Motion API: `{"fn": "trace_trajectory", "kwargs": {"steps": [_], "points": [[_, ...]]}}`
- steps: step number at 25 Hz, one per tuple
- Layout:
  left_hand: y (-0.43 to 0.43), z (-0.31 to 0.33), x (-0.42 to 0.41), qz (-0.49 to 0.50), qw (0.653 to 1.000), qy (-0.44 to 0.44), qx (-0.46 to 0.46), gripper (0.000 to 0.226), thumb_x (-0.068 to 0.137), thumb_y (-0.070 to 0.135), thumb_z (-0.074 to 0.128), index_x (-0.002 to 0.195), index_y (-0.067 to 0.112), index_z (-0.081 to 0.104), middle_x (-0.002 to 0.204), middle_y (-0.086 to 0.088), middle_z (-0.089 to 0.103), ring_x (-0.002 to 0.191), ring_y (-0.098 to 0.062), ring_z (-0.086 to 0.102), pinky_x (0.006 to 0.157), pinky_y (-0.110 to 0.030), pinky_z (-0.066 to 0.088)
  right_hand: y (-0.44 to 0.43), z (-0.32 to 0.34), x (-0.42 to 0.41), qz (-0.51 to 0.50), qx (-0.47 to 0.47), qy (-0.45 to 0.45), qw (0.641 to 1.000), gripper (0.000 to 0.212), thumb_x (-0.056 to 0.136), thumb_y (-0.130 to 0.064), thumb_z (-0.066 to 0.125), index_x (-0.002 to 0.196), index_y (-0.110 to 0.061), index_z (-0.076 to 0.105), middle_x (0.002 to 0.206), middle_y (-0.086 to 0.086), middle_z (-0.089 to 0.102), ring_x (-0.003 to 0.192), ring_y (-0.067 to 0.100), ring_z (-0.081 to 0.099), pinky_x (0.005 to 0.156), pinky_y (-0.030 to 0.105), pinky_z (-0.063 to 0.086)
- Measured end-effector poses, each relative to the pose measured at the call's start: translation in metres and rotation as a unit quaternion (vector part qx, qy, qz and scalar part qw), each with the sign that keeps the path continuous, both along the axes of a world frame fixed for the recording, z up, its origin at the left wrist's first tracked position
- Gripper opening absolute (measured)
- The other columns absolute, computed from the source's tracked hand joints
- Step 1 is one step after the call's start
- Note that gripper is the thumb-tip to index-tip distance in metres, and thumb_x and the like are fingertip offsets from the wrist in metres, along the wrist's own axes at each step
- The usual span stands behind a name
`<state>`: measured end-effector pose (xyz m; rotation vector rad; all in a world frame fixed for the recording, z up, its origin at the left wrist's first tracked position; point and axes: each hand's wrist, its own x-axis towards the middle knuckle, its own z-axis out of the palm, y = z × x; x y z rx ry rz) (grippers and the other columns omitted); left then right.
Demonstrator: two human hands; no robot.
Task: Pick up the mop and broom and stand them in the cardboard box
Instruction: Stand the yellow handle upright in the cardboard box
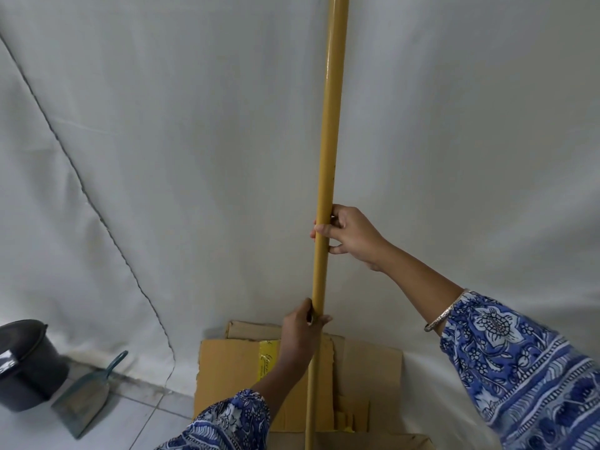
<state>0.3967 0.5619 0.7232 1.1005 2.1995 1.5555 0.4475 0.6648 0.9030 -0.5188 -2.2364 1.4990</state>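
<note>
While upright, yellow pole (328,141) | both hands' grip | over cardboard box (227,368)

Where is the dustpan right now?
The dustpan is at the lower left of the head view, on the tiled floor beside the dark bucket, left of the cardboard box.

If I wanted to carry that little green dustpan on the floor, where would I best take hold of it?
Probably by the handle. The dustpan lies beside the dark bucket, its flat scoop toward the camera and its thin looped handle pointing up and away toward the white cloth backdrop. Come down from above on the right, away from the bucket, and close the grip around the loop.
</note>
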Motion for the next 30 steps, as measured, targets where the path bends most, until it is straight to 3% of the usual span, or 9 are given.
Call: {"fn": "trace_trajectory", "kwargs": {"steps": [7, 13, 20, 23, 26, 28, 30], "points": [[0.012, -0.011, -0.005, 0.001, 0.999, -0.039, -0.019, 0.014, 0.083, 0.015, 0.066, 0.083, 0.009, 0.053, 0.064, 0.010, 0.044, 0.057, -0.003, 0.041, 0.052, -0.015, 0.036, 0.012, -0.014, -0.006, -0.007, -0.011, -0.032, 0.999, 0.010, 0.089, -0.014, 0.053, 0.099, -0.011, 0.052, 0.089, 0.003, 0.066, 0.100, 0.020, 0.061, 0.091, 0.047, 0.052], [0.018, -0.017, -0.009, 0.004, 0.997, -0.072, -0.029, 0.020, 0.083, 0.013, 0.067, 0.078, 0.010, 0.047, 0.064, 0.008, 0.044, 0.055, -0.003, 0.040, 0.047, -0.012, 0.038, 0.015, -0.020, -0.009, -0.016, -0.018, -0.027, 0.999, 0.013, 0.090, -0.013, 0.052, 0.103, -0.010, 0.050, 0.088, 0.001, 0.065, 0.100, 0.020, 0.061, 0.091, 0.046, 0.050], [0.018, -0.031, -0.013, -0.005, 0.994, -0.087, -0.067, 0.026, 0.081, 0.010, 0.068, 0.074, 0.017, 0.044, 0.064, 0.009, 0.043, 0.059, -0.005, 0.044, 0.051, -0.012, 0.036, 0.014, -0.044, -0.014, -0.013, -0.037, -0.037, 0.999, 0.008, 0.091, -0.012, 0.051, 0.099, -0.012, 0.052, 0.088, 0.001, 0.064, 0.105, 0.023, 0.061, 0.094, 0.045, 0.049], [0.024, -0.027, -0.021, -0.021, 0.990, -0.064, -0.121, 0.022, 0.083, 0.011, 0.066, 0.080, 0.012, 0.045, 0.064, 0.009, 0.042, 0.057, -0.003, 0.042, 0.049, -0.012, 0.035, 0.019, -0.047, -0.020, -0.037, -0.035, -0.033, 0.998, 0.017, 0.090, -0.011, 0.050, 0.106, -0.007, 0.054, 0.099, 0.010, 0.065, 0.111, 0.028, 0.060, 0.096, 0.046, 0.048], [0.034, -0.023, -0.027, -0.038, 0.983, -0.059, -0.167, 0.011, 0.086, 0.009, 0.061, 0.088, 0.008, 0.051, 0.075, 0.001, 0.052, 0.070, -0.013, 0.051, 0.060, -0.021, 0.042, 0.028, -0.048, -0.027, -0.081, -0.043, -0.039, 0.995, 0.026, 0.089, -0.008, 0.051, 0.114, 0.000, 0.054, 0.113, 0.022, 0.064, 0.113, 0.031, 0.059, 0.095, 0.046, 0.049], [0.041, -0.020, -0.028, -0.031, 0.980, -0.069, -0.182, 0.008, 0.088, 0.007, 0.058, 0.095, 0.005, 0.054, 0.083, -0.003, 0.053, 0.078, -0.016, 0.052, 0.067, -0.026, 0.043, 0.032, -0.049, -0.032, -0.102, -0.051, -0.049, 0.992, 0.027, 0.088, -0.008, 0.053, 0.114, 0.002, 0.054, 0.116, 0.024, 0.063, 0.113, 0.031, 0.059, 0.094, 0.045, 0.049], [0.046, -0.019, -0.028, -0.018, 0.979, -0.073, -0.188, 0.005, 0.089, 0.005, 0.055, 0.093, 0.007, 0.053, 0.084, -0.004, 0.051, 0.075, -0.014, 0.050, 0.065, -0.024, 0.042, 0.034, -0.051, -0.038, -0.121, -0.047, -0.058, 0.990, 0.026, 0.087, -0.009, 0.055, 0.110, 0.001, 0.056, 0.116, 0.024, 0.063, 0.112, 0.033, 0.059, 0.094, 0.048, 0.049]]}}
